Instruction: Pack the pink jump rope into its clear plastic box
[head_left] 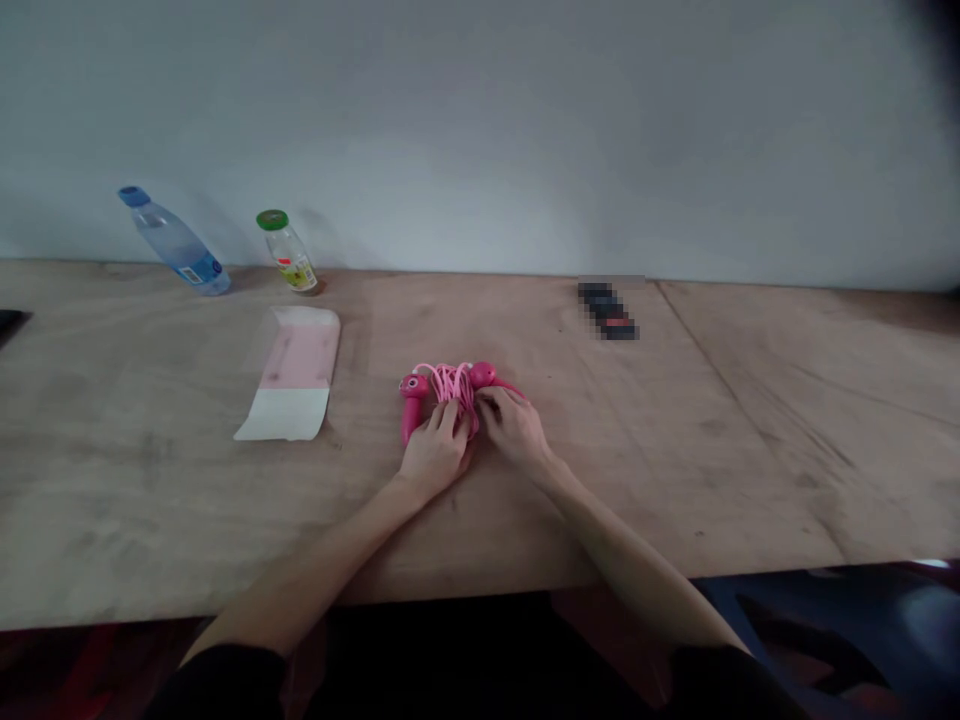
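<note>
The person wears a dark top, with a black left sleeve [221, 688] and a black right sleeve [724, 685], both plain as far as they show, each ending in a soft, slightly curved hem. From those hems the left forearm [322, 570] and the right forearm [626, 545] are bare, broad near the cloth and tapering evenly to narrow wrists. The left hand [437, 447] and right hand [517, 428] are bare too, with slender fingers; the nails are too small to make out. Beyond the table's [510, 550] near edge, more black clothing [450, 660] shows between the sleeves, its folds lost in shadow.
</note>
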